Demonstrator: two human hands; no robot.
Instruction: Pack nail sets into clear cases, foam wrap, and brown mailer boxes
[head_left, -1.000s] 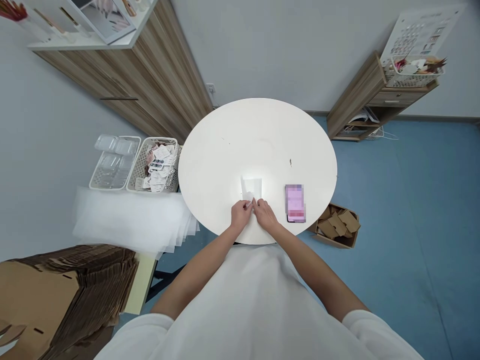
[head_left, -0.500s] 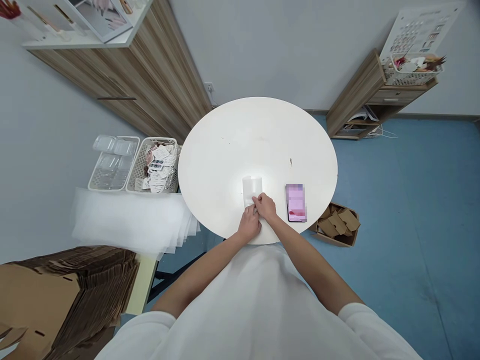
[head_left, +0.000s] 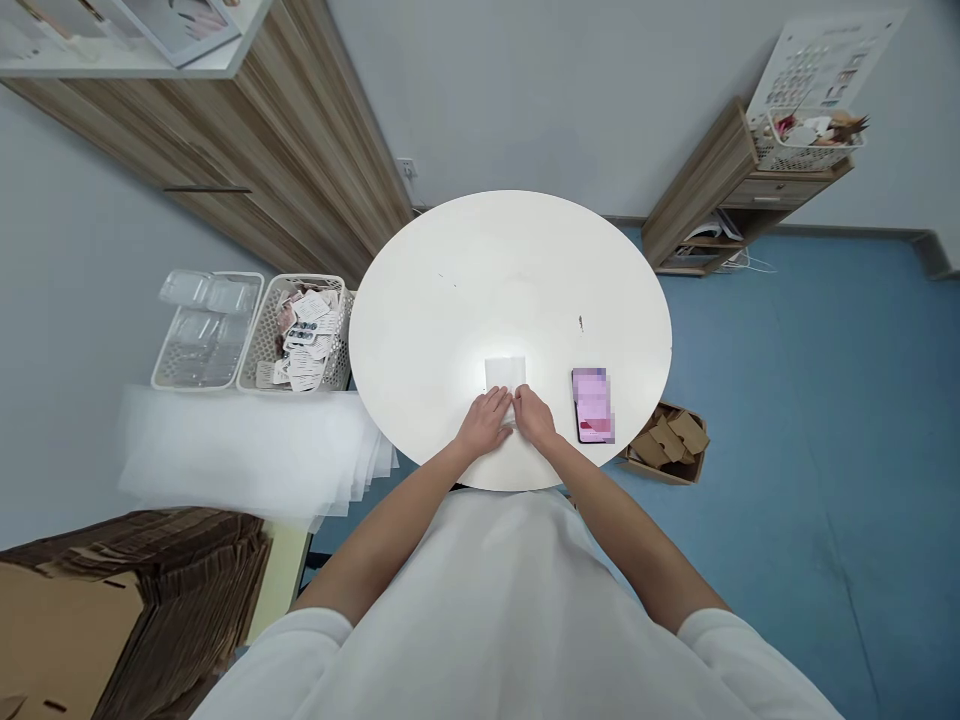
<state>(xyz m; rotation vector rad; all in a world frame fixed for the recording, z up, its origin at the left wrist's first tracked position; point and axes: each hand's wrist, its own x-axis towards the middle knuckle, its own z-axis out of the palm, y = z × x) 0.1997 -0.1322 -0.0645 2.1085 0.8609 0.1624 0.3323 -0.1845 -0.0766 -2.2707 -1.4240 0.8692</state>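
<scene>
A small folded white sheet (head_left: 504, 372) lies on the round white table (head_left: 510, 270) near its front edge. My left hand (head_left: 484, 422) rests flat on the sheet's near end with fingers stretched out. My right hand (head_left: 534, 414) sits beside it, touching it, fingers curled down onto the same near edge of the sheet. A phone (head_left: 592, 404) with a pink screen lies just right of my right hand.
Left of the table stand a white basket of clear plastic trays (head_left: 204, 328) and a basket of small printed cards (head_left: 300, 332), with a stack of thin white sheets (head_left: 247, 450) in front. Flat cardboard (head_left: 127, 590) is piled lower left. A box of cardboard scraps (head_left: 667, 440) sits on the floor right.
My left hand has gone from pinching the sheet's near end to lying flat on it. The sheet has flattened. The view has tipped slightly.
</scene>
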